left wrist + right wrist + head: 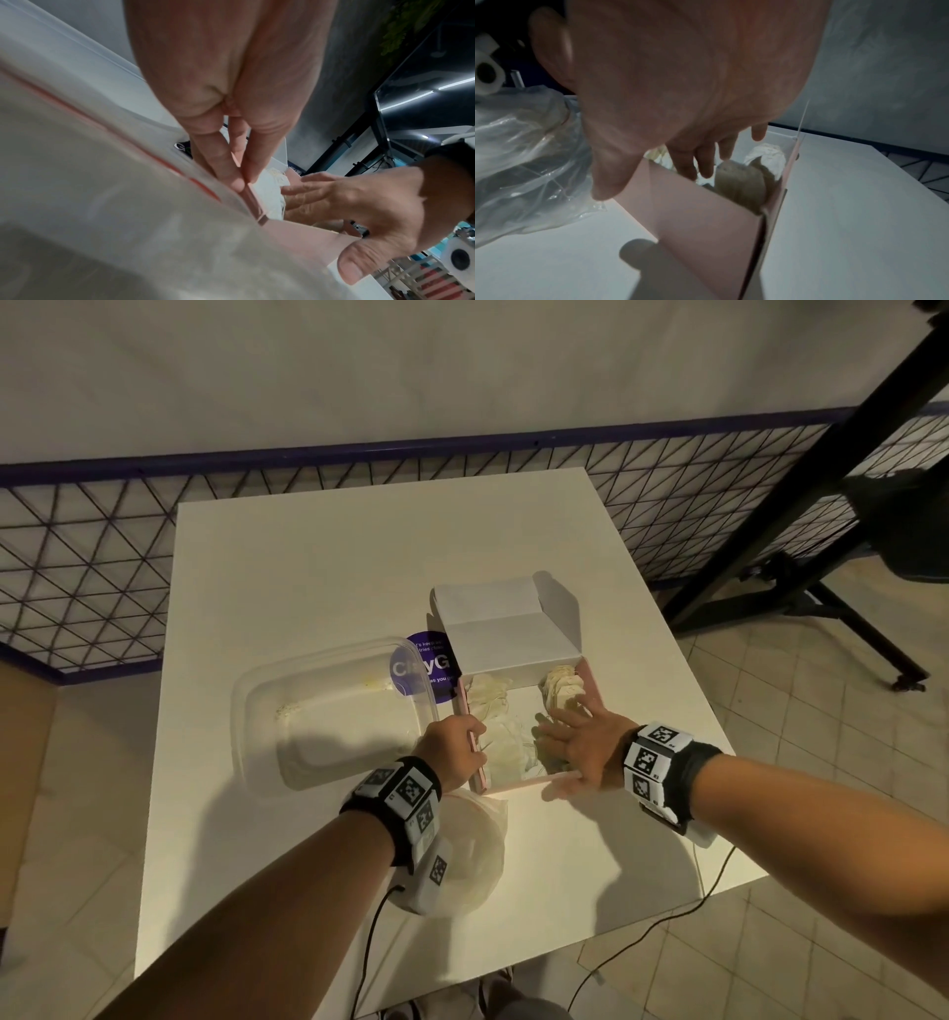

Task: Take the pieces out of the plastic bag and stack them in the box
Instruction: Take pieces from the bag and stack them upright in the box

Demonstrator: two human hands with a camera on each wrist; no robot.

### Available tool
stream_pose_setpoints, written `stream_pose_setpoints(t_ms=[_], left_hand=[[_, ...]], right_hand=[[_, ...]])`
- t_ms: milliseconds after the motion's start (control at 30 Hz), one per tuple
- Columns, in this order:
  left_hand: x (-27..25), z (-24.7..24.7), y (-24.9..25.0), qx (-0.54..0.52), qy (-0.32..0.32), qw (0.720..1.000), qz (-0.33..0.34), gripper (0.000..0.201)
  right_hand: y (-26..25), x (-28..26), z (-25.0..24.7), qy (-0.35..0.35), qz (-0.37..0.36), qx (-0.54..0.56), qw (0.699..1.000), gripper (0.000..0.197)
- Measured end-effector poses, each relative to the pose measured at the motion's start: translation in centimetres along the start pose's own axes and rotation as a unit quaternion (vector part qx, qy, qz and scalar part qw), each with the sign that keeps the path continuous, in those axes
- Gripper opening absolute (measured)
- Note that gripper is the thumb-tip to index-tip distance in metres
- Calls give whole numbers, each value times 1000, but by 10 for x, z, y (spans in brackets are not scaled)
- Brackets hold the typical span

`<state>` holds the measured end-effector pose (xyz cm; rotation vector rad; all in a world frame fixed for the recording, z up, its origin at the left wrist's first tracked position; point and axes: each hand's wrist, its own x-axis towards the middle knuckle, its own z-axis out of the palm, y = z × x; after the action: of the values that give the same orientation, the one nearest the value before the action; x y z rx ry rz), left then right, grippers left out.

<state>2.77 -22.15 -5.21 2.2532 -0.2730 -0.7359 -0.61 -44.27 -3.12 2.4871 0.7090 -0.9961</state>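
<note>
— Where are the pieces (506, 742)?
— Pale and crumpled, lying inside the pink box (513, 785) on the white table (308, 567), its lid flipped back.
— And the hands?
— The left hand (452, 749) pinches the box's left wall. The right hand (577, 744) reaches in with fingers spread flat, gripping nothing.
— The bag?
— The plastic bag (477, 850) lies just under the left wrist, near a clear tub (257, 711).
</note>
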Motion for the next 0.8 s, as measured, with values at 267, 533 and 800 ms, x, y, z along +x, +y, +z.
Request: stream_pose_setpoints(t_ms=[267, 533, 800], left_hand=[[-2, -1, 1, -3, 1, 1000, 13, 39], [-1, -2, 2, 13, 1, 1000, 21, 41], [2, 0, 0, 16, -7, 1000, 1, 45]], right_hand=[[-4, -7, -21, -5, 50, 119, 992, 82], [-31, 13, -59, 45, 236, 703, 669, 80], [-59, 47, -56, 36, 244, 719, 650, 74]])
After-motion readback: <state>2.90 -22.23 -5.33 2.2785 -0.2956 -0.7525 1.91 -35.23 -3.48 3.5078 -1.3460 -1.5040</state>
